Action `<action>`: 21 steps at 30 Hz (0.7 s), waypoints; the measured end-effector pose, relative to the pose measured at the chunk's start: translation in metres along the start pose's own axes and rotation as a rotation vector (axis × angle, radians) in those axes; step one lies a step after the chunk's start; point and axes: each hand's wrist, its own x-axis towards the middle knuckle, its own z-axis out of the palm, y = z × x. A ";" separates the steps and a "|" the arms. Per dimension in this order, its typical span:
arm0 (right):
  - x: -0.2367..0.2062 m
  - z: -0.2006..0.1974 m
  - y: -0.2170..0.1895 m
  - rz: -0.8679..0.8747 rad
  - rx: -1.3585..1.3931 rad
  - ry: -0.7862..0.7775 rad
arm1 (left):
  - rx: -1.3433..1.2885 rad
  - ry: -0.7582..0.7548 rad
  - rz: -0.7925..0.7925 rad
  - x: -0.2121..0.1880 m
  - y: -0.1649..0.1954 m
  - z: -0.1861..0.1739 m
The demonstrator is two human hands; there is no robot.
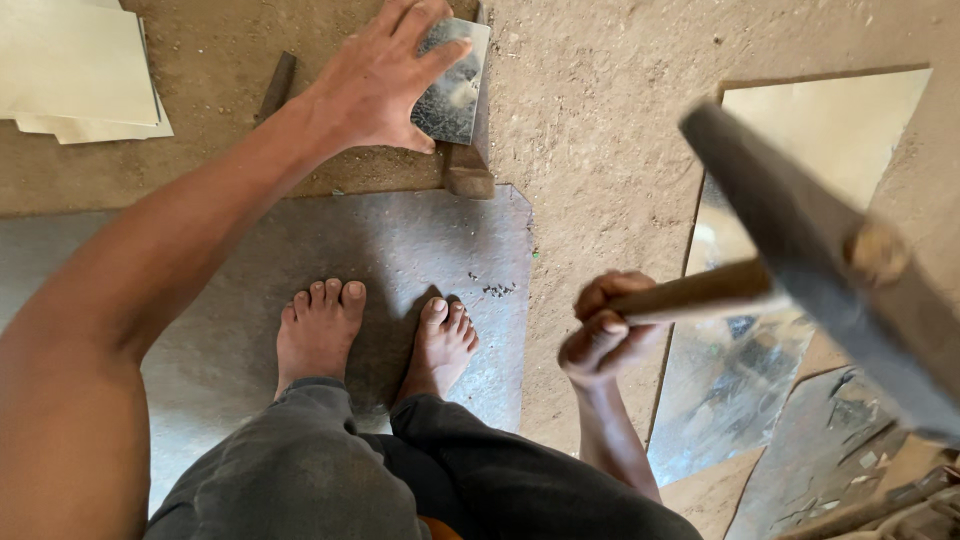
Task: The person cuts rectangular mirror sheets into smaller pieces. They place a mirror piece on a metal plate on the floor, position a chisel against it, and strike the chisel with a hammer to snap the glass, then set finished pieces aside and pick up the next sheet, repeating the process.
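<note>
We see soft, even daylight with only faint shadows under our feet [375, 335]. The shiny metal sheet [745, 330] at right throws pale glare. The raised hammer head [820, 260] is blurred, close to the lens, and our left forearm stretches at the edge.

No packages, labels, signs, screens

Bare dirt floor [600, 130] lies open between metal sheets [400, 260].
</note>
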 end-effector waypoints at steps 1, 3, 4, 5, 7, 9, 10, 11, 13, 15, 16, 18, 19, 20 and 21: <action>0.000 0.006 0.010 -0.016 -0.028 -0.052 | -0.017 -0.020 -0.019 0.001 0.001 -0.001; 0.003 0.018 0.031 0.119 -0.259 -0.230 | -0.022 -0.035 -0.024 0.003 0.001 -0.001; 0.006 0.020 0.037 0.272 -0.464 -0.357 | -0.024 -0.043 -0.029 0.004 0.001 -0.001; 0.010 0.020 0.040 0.259 -0.512 -0.382 | -0.010 -0.002 0.002 0.005 0.001 -0.002; 0.019 0.014 0.036 0.229 -0.601 -0.428 | 0.026 0.078 0.061 0.006 0.001 -0.002; 0.029 -0.003 0.016 0.175 -0.545 -0.245 | 0.021 0.054 0.060 0.005 0.001 -0.003; 0.033 -0.008 0.009 0.123 -0.457 -0.206 | 0.005 0.031 0.046 0.004 0.001 -0.003; 0.037 -0.011 0.002 0.077 -0.378 -0.155 | -0.013 0.021 0.037 0.002 0.001 -0.003; 0.042 -0.008 -0.001 -0.053 -0.219 -0.050 | -0.027 0.033 0.025 0.001 0.001 -0.004; 0.043 0.004 0.007 -0.166 -0.054 0.050 | -0.017 0.029 0.024 0.001 0.001 -0.005; 0.042 0.010 0.013 -0.223 0.031 0.101 | -0.010 0.026 0.023 0.002 0.001 -0.005; 0.041 0.019 0.024 -0.268 -0.339 -0.247 | -0.023 -0.015 -0.007 0.006 0.002 -0.005; 0.040 0.020 0.027 -0.029 -0.471 -0.325 | -0.035 -0.039 -0.023 0.007 0.002 -0.004; 0.040 0.017 0.025 0.212 -0.592 -0.416 | -0.026 -0.039 -0.017 0.008 0.003 -0.004; 0.040 0.013 0.023 0.448 -0.697 -0.510 | -0.010 -0.036 -0.006 0.009 0.003 -0.004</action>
